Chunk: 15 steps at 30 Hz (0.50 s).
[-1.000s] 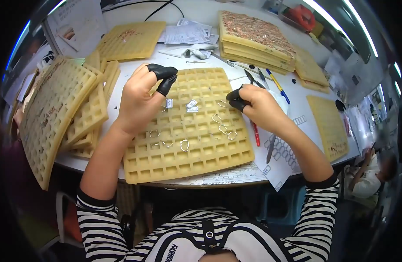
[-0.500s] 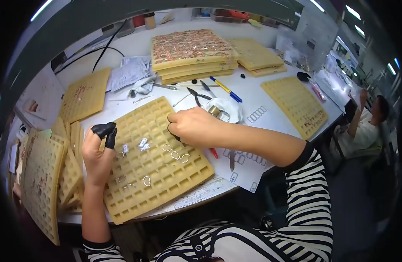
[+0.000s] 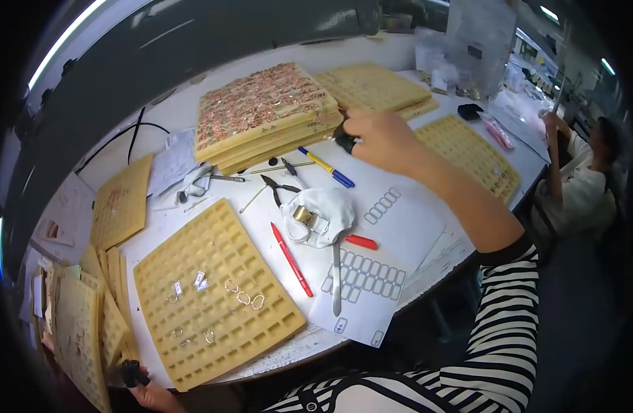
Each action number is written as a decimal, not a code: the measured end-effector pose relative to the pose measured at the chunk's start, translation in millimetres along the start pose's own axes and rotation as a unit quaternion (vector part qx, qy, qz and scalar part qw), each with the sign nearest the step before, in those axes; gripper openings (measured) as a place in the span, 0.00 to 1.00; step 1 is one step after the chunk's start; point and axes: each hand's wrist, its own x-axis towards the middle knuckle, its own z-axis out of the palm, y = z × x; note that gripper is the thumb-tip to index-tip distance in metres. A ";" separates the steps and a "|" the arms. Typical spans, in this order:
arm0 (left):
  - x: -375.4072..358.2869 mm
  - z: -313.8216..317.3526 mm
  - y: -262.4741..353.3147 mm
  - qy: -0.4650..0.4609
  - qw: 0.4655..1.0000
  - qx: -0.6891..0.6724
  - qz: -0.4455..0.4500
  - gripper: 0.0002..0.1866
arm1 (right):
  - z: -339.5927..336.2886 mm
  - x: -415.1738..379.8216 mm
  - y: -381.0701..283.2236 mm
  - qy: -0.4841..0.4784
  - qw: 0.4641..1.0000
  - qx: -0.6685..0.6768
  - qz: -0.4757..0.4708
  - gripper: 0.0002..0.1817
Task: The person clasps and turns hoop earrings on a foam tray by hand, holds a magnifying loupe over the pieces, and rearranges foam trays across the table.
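Note:
My right hand (image 3: 382,140) reaches to the front right of the stacked yellow trays (image 3: 278,138), its black-covered fingertips drawn together. A small thing may be between them, but I cannot make it out. Low at the left, my left hand (image 3: 154,396) is partly cut off by the frame. Its black-covered fingers are curled together beside the leaning trays (image 3: 79,330), and what they hold, if anything, is hidden. Between the hands lies a yellow pocketed tray (image 3: 213,255), bearing several silver rings (image 3: 243,297) and small white tags (image 3: 201,281).
A white cloth (image 3: 333,206) carries a gold-coloured metal piece (image 3: 306,216). Around it lie pliers (image 3: 278,186), a blue-yellow pen (image 3: 326,166), a red pen (image 3: 291,260), tweezers (image 3: 336,279) and a printed sheet (image 3: 361,313). Another tray (image 3: 461,148) lies right; a person (image 3: 581,168) sits beyond.
My right hand has moved from above the pocketed tray to the stacked trays at the back. My left hand has dropped to the tray's lower left. The view has shifted, uncovering the red pen.

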 end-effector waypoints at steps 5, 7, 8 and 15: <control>-5.3 -2.5 1.4 0.045 0.993 0.111 -0.013 0.22 | -3.3 30.2 102.9 0.039 0.993 -0.084 0.071 0.09; -6.5 1.5 4.6 0.076 0.991 0.105 -0.036 0.22 | 2.0 47.1 133.8 0.047 0.988 -0.110 0.094 0.10; -4.6 0.7 3.8 0.094 0.991 0.083 -0.055 0.21 | 5.5 57.0 144.9 0.061 0.984 -0.126 0.111 0.10; -10.9 16.1 25.3 0.045 0.982 0.181 -0.034 0.23 | 54.5 136.6 206.1 -0.026 0.969 -0.155 0.191 0.11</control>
